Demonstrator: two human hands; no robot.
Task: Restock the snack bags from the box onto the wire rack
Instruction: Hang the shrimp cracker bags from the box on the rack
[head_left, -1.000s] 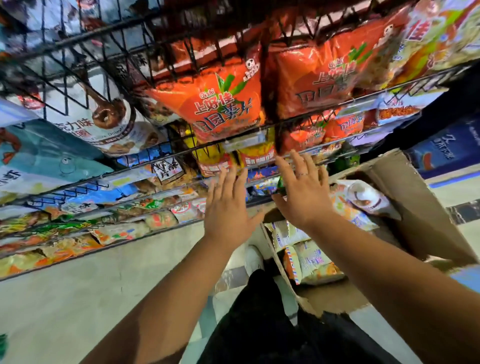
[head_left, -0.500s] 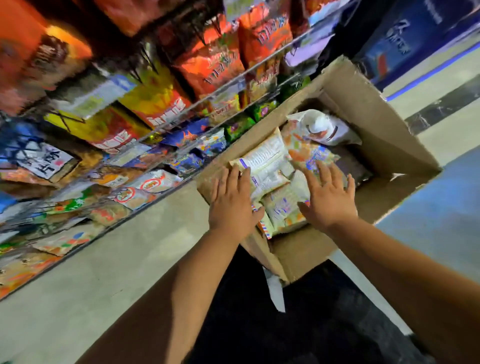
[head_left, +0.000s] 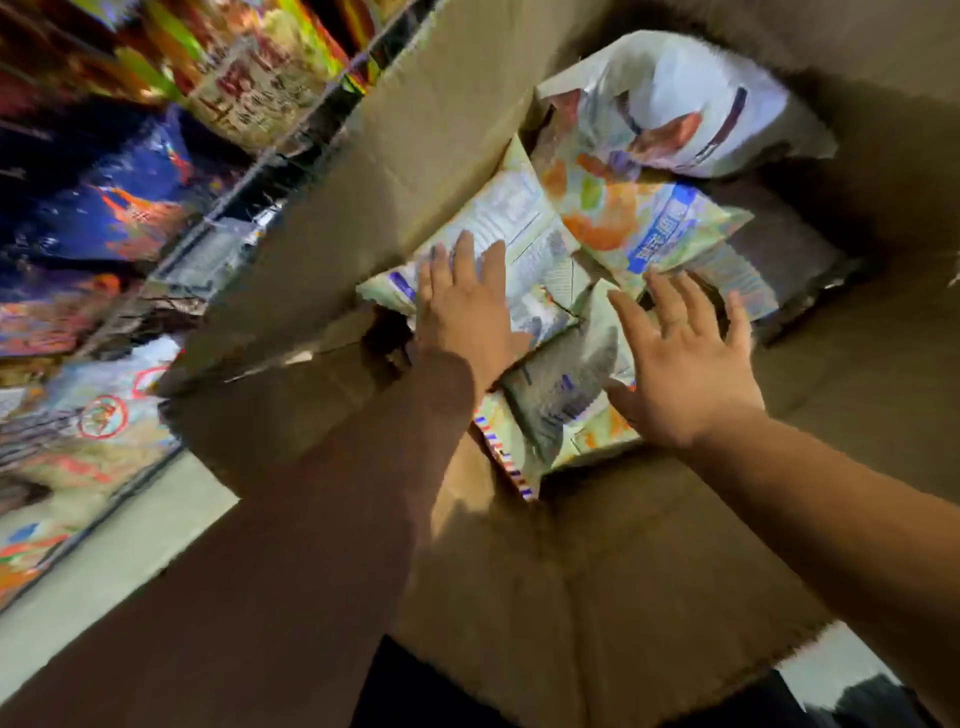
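Observation:
An open cardboard box (head_left: 431, 150) fills the middle of the view, with several pale green snack bags (head_left: 639, 223) lying loose inside. My left hand (head_left: 467, 306) lies flat with straight fingers on the printed back of one bag (head_left: 519, 234) near the box's left wall. My right hand (head_left: 680, 358) is spread open over the bags in the middle; whether it touches them is unclear. A white bag (head_left: 675, 93) sits at the far end of the box. The wire rack (head_left: 218, 218) runs along the left, blurred.
The rack's shelves hold blue, red and yellow snack packs (head_left: 104, 208). Pale floor (head_left: 104, 561) shows between the rack and the box. The box's near flap (head_left: 597, 571) folds toward me. The whole frame is blurred by motion.
My view dropped from the rack's upper shelves to the box. Both hands came down from the rack front into the box, staying open, and now sit on or just over the bags.

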